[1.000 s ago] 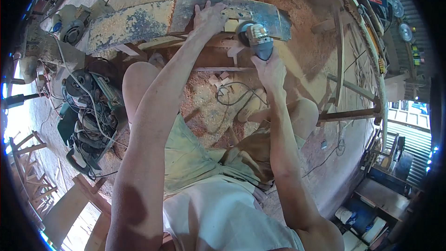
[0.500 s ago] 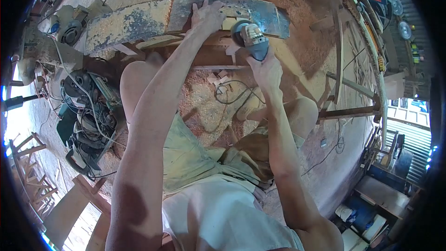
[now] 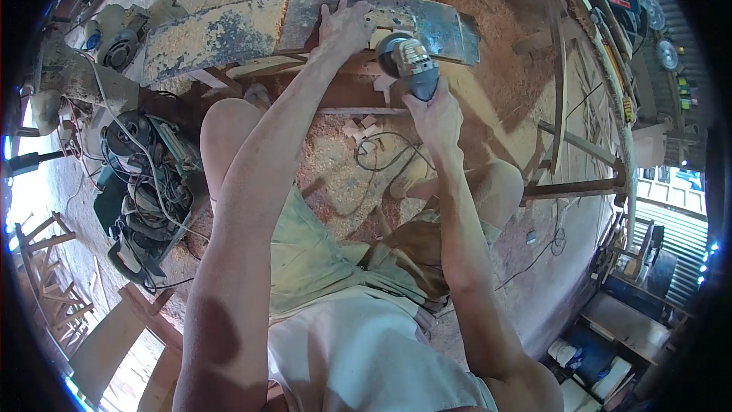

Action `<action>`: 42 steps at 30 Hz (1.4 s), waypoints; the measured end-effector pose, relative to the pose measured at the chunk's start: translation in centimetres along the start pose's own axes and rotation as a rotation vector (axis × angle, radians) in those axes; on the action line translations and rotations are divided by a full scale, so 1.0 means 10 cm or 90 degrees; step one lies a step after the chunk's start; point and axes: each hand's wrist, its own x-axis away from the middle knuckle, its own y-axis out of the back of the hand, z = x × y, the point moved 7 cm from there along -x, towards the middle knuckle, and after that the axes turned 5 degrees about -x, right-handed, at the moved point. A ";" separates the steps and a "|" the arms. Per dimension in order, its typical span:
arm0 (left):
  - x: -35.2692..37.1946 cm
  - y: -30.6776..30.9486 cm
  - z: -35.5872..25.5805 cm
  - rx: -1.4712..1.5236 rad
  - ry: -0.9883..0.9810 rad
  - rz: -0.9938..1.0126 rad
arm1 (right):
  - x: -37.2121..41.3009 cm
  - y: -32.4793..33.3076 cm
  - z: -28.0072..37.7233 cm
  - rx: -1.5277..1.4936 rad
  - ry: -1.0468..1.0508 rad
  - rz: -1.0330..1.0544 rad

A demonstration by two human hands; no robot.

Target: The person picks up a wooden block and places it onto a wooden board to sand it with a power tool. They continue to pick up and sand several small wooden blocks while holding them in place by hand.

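Observation:
My left hand (image 3: 345,29) lies with its fingers spread on a dark, worn board (image 3: 305,8), beside a small light wooden piece (image 3: 393,20). An angle grinder (image 3: 414,57) is gripped by its body in my right hand (image 3: 436,113). Its round disc (image 3: 390,54) is at the near edge of the light wood, just right of my left hand; whether they touch is unclear. A paint-flaked board (image 3: 213,38) extends to the left.
Tangled cables and power tools (image 3: 145,183) lie at the left, near a dusty machine (image 3: 118,49). Wood offcuts (image 3: 362,128) and a looped cord (image 3: 381,151) are on the sawdust-covered floor between my legs. Wooden frame bars (image 3: 572,187) stand at the right.
The view has shifted slightly, moving the boards a little to the right in it. Both hands keep nearly the same places, and the grinder remains in my right hand.

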 end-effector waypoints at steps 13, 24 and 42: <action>0.01 0.00 0.01 0.022 -0.014 -0.046 | -0.10 0.11 -0.29 -0.038 -0.047 -0.074; 0.02 0.01 0.01 0.025 -0.041 -0.047 | -0.09 0.01 -0.12 -0.002 -0.038 -0.032; -0.01 0.02 0.06 0.038 -0.036 -0.011 | -0.15 0.28 -0.50 -0.157 -0.091 -0.147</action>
